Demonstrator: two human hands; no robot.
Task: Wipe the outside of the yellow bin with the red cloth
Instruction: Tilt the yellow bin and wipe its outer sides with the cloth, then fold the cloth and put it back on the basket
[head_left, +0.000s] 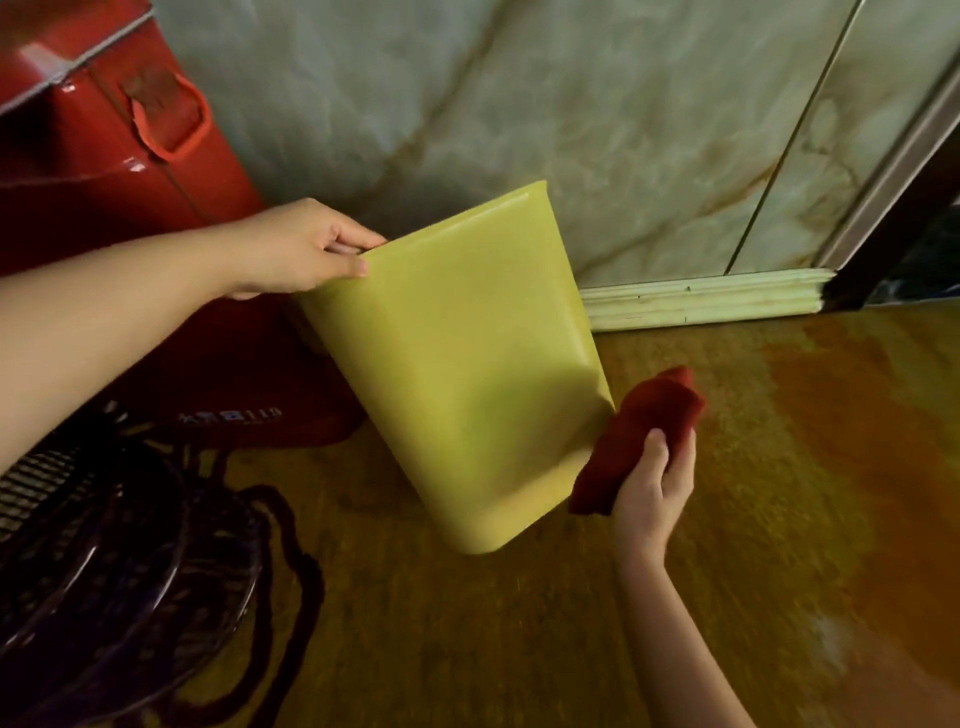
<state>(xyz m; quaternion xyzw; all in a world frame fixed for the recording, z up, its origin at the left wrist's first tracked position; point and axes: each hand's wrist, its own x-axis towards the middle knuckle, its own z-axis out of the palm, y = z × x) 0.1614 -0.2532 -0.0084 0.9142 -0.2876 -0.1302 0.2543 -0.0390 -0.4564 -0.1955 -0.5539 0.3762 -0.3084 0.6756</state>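
The tall yellow plastic bin (457, 358) is standing tipped on the glossy brown floor (779, 493), close to the marbled grey wall (571, 104), its rim end leaning toward 11 o'clock and its rounded base end pointing toward 5 o'clock. Its long axis is therefore running on a slant from upper left to lower right of the head view, with one broad outer face turned up toward the camera.

The left hand (306, 249) is gripping the bin's rim at the upper left corner, fingers (353, 240) clamped over the edge and thumb on the outer face, apparently holding the tilt. The right hand (654, 488) is holding the bunched dark red cloth (644, 431), fingers closed around it, just beside the bin's lower right edge; the cloth's upper fold is touching or nearly touching that edge, I cannot tell which.

From the right hand the bin is lying toward 10 o'clock, so this hand is the nearer one to the base end. The coming wipe probably calls for pressing the cloth onto the broad face and stroking along the long axis toward 11 o'clock.

A red metal chest (104, 156) is standing at 10 o'clock.
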